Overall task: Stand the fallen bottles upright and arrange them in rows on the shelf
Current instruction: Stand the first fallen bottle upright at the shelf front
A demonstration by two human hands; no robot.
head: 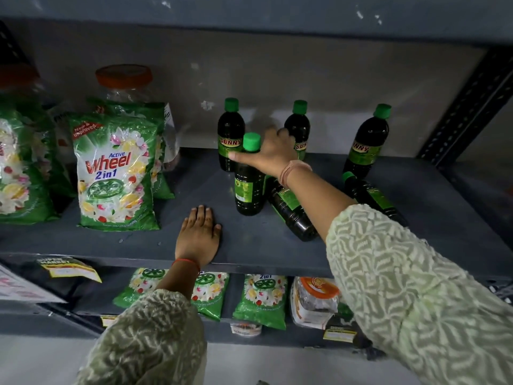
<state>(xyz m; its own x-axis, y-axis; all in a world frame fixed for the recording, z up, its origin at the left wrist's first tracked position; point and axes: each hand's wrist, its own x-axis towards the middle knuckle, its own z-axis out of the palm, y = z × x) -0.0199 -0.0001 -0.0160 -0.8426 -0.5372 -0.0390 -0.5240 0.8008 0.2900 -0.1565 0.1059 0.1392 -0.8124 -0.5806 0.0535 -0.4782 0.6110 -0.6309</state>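
Shelf (pixel 249 245): four bottles upright, two fallen bottles (pixel 291 209) right of front bottle (pixel 249 176). Right hand (pixel 273 154) apparently gripping its neck; left hand (pixel 198 237) flat, empty. Next: place it, lift fallen.

Green Wheel detergent packets (pixel 116 173) beside an orange-lidded jar (pixel 125 79)

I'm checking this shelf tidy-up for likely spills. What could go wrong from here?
1. The right hand reaches over the front upright bottle toward the back row; the wrist could tip it.
2. A fallen bottle lies under that forearm, near the shelf edge; a nudge might roll it off.
3. Another fallen bottle lies behind the sleeve, easily bumped.
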